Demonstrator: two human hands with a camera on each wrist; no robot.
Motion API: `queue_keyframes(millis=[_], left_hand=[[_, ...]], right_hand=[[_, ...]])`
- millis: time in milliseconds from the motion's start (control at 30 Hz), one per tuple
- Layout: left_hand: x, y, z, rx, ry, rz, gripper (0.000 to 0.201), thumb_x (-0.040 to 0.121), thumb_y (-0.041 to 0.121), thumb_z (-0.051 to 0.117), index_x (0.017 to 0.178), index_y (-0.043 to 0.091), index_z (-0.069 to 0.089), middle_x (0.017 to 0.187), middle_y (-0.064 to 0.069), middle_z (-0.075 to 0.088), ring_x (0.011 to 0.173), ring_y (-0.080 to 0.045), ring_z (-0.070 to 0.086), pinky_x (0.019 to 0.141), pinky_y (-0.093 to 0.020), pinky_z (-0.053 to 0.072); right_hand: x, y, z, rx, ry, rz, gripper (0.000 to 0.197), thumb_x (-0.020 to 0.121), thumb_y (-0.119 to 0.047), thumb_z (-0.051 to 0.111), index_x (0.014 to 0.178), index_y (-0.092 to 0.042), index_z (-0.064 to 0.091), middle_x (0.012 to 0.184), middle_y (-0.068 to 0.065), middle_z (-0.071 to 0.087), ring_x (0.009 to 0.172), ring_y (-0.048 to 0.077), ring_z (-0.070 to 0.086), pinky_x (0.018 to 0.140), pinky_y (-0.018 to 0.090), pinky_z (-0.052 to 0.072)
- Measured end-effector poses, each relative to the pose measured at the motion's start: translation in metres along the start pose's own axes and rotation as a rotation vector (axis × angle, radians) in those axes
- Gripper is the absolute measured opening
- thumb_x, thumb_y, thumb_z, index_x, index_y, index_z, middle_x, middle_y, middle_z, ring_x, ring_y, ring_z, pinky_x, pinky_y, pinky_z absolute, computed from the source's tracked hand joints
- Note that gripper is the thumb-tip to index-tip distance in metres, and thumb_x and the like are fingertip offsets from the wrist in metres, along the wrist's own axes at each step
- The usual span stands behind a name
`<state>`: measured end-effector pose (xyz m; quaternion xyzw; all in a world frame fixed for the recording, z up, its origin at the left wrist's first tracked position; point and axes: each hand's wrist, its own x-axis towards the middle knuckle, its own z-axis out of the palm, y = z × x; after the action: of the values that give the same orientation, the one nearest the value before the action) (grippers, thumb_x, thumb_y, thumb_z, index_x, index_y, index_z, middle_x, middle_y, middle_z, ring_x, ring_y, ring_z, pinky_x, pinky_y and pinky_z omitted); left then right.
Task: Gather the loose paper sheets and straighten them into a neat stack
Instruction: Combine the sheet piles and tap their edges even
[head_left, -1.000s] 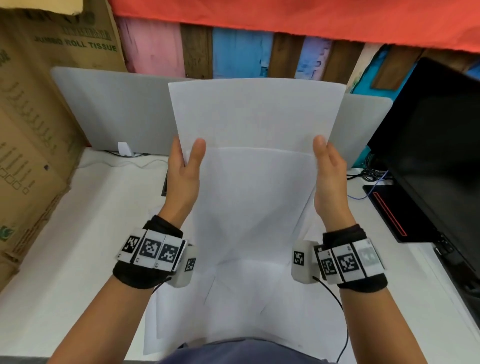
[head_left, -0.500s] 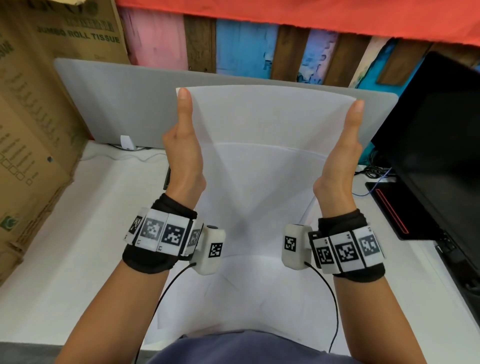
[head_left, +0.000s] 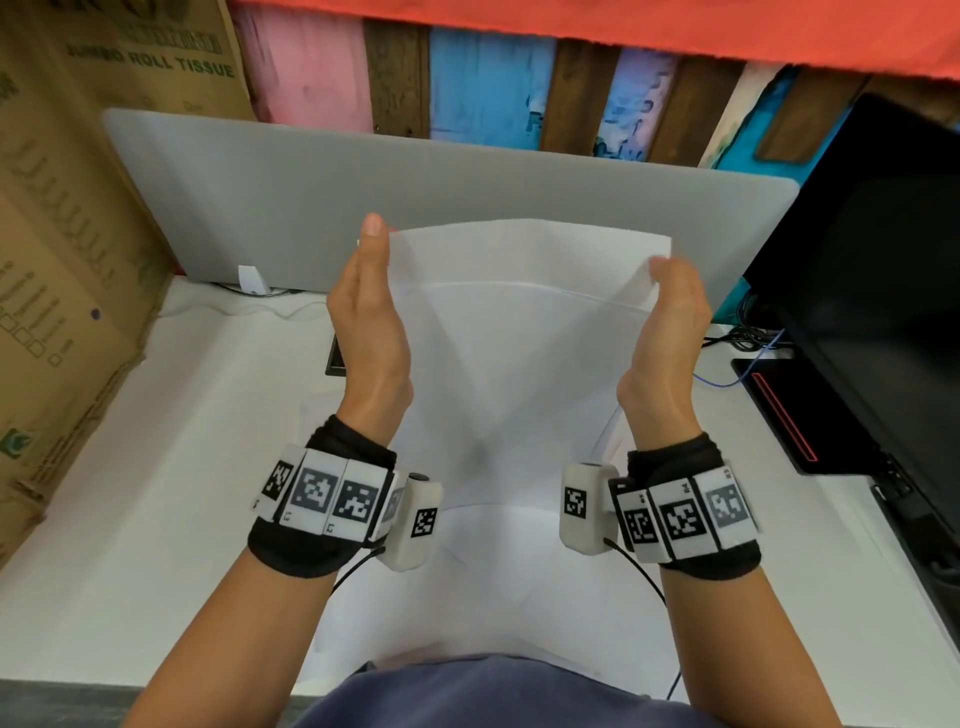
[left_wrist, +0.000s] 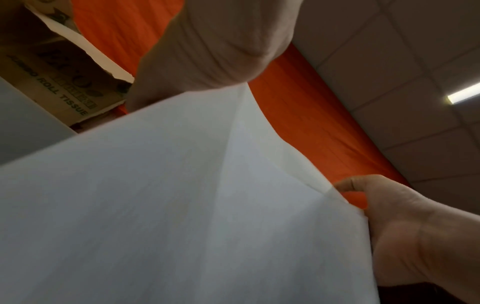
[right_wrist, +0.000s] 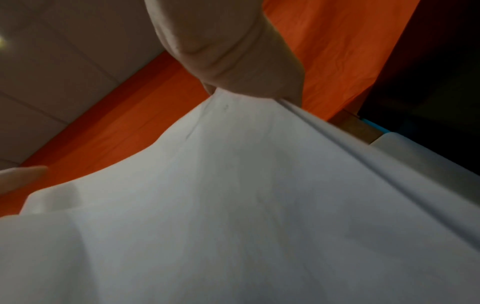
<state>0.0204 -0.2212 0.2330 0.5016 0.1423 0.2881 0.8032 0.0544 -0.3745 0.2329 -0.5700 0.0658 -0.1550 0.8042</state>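
A bundle of white paper sheets (head_left: 519, 338) stands upright between my two hands above the desk. My left hand (head_left: 369, 322) lies flat along the bundle's left edge, with a straight fingertip reaching the top left corner. My right hand (head_left: 670, 322) is at the right edge, its fingers curled over the top right corner. The left wrist view shows the sheets (left_wrist: 182, 205) meeting my left palm (left_wrist: 221, 51), and my right hand (left_wrist: 389, 216) pinching the far edge. In the right wrist view the sheets (right_wrist: 233, 205) run up under my right hand (right_wrist: 228, 51). More loose sheets (head_left: 467, 597) lie on the desk below.
A grey divider panel (head_left: 467, 182) stands behind the sheets. A cardboard box (head_left: 67, 208) walls the left side. A black monitor (head_left: 872, 260), a black device with a red stripe (head_left: 779, 410) and cables (head_left: 748, 338) sit at the right of the white desk (head_left: 156, 467).
My hands slid from mid-height up the side edges to the top corners. The bundle has since come lower, and my right fingers have curled over its corner.
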Motion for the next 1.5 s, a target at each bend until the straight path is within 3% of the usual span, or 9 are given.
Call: queue_keyframes(millis=[133,333,500,767,933,1033,1167,1333,1500], left_hand=[[0.005,-0.006,-0.005,0.051,0.017,-0.005,0.007,0.090,0.025,0.055,0.089,0.020,0.059,0.082,0.016,0.060,0.073,0.008,0.059,0.068,-0.009,0.044],[0.009,-0.014,-0.006,0.079,0.079,0.046,0.014,0.091,0.028,0.053,0.098,0.016,0.057,0.091,0.017,0.055,0.090,0.005,0.052,0.082,-0.010,0.040],[0.011,-0.025,-0.011,0.108,0.052,0.047,0.014,0.089,0.017,0.054,0.103,0.019,0.057,0.101,0.011,0.054,0.103,-0.006,0.052,0.083,-0.001,0.039],[0.017,-0.030,-0.016,0.126,0.041,0.119,0.020,0.087,0.011,0.053,0.103,0.021,0.055,0.091,0.007,0.049,0.086,-0.005,0.045,0.077,-0.007,0.037],[0.011,-0.053,-0.043,0.246,-0.161,0.232,0.037,0.080,0.021,0.065,0.112,0.019,0.047,0.100,0.014,0.054,0.083,0.014,0.055,0.076,-0.008,0.044],[0.007,-0.078,-0.062,0.312,-0.257,0.022,0.033,0.075,0.006,0.072,0.097,0.025,0.056,0.087,0.016,0.067,0.079,0.010,0.064,0.068,-0.013,0.050],[0.007,-0.071,-0.058,0.230,-0.191,0.105,0.031,0.074,-0.002,0.070,0.088,0.022,0.058,0.073,0.018,0.070,0.071,0.008,0.065,0.063,-0.011,0.050],[0.010,-0.056,-0.063,0.203,-0.210,0.274,0.040,0.060,0.027,0.073,0.096,0.026,0.054,0.086,0.021,0.069,0.082,0.005,0.063,0.070,-0.013,0.050],[0.018,-0.077,-0.074,0.269,-0.223,0.211,0.057,0.059,0.026,0.076,0.108,0.013,0.050,0.101,0.002,0.059,0.087,0.003,0.062,0.076,-0.017,0.052]], right_hand=[[-0.003,0.005,-0.001,-0.010,0.009,0.025,0.011,0.078,-0.034,0.056,0.071,-0.032,0.064,0.091,-0.007,0.060,0.098,0.016,0.057,0.101,0.040,0.044],[0.003,0.006,-0.004,0.044,0.000,-0.016,0.019,0.081,-0.044,0.054,0.082,-0.028,0.064,0.100,-0.002,0.068,0.105,0.015,0.060,0.104,0.043,0.043],[0.006,0.012,-0.010,-0.072,0.000,0.004,0.024,0.088,-0.006,0.045,0.102,-0.020,0.057,0.074,-0.011,0.064,0.081,0.010,0.058,0.085,0.030,0.048],[0.012,0.030,-0.030,-0.173,-0.123,-0.107,0.019,0.080,-0.039,0.061,0.099,-0.038,0.061,0.117,-0.011,0.056,0.126,0.021,0.047,0.108,0.041,0.039],[0.017,0.057,-0.059,-0.252,-0.390,0.091,0.029,0.068,-0.016,0.077,0.091,-0.024,0.063,0.080,-0.014,0.073,0.079,0.000,0.067,0.068,0.015,0.053],[0.007,0.081,-0.063,-0.355,-0.434,0.177,0.029,0.067,-0.010,0.079,0.088,-0.024,0.063,0.082,-0.011,0.071,0.079,0.006,0.068,0.067,0.016,0.054],[0.006,0.068,-0.053,-0.248,-0.358,0.063,0.025,0.077,-0.001,0.068,0.082,-0.025,0.062,0.070,-0.017,0.070,0.068,-0.005,0.066,0.062,0.011,0.051],[0.005,0.057,-0.054,-0.257,-0.413,0.009,0.028,0.077,0.000,0.067,0.086,-0.026,0.061,0.075,-0.016,0.072,0.075,-0.005,0.067,0.067,0.013,0.052],[0.003,0.095,-0.070,-0.283,-0.428,0.165,0.037,0.073,0.005,0.069,0.091,-0.026,0.060,0.085,-0.014,0.069,0.078,-0.003,0.067,0.074,0.017,0.052]])
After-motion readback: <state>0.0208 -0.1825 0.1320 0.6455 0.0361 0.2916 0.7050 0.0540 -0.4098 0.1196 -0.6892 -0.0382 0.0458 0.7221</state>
